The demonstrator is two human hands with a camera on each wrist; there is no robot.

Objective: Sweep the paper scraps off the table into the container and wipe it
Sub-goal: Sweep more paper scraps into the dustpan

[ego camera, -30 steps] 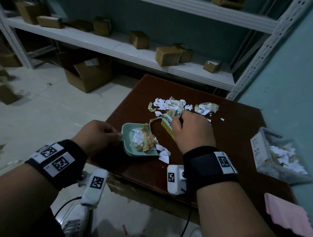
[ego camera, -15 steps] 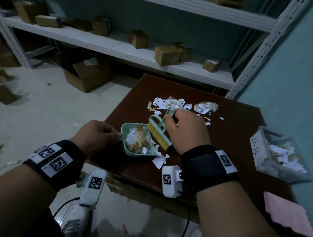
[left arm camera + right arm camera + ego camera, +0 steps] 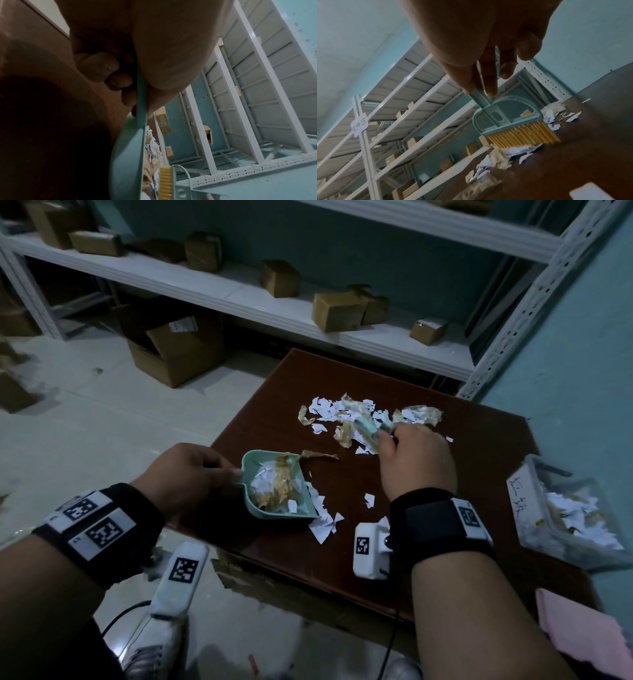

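Scraps (image 3: 346,414) mostly lie heaped at my table's (image 3: 479,460) far side, so sweeping is half done, wiping untouched. The container (image 3: 579,520) at my right holds some paper. My left hand (image 3: 191,474) grips the part-filled dustpan (image 3: 274,491); my right hand (image 3: 416,463) pinches the brush (image 3: 513,121), bristles on the heap.

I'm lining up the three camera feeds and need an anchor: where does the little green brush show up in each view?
Head: brush above centre, mostly hidden behind the right hand, in the far scrap pile.
Left wrist: bottom edge, yellow bristles and green frame beside the dustpan.
Right wrist: centre right, handle pinched by the fingers, bristles on the table.
Shared landmark: white shelving rack.
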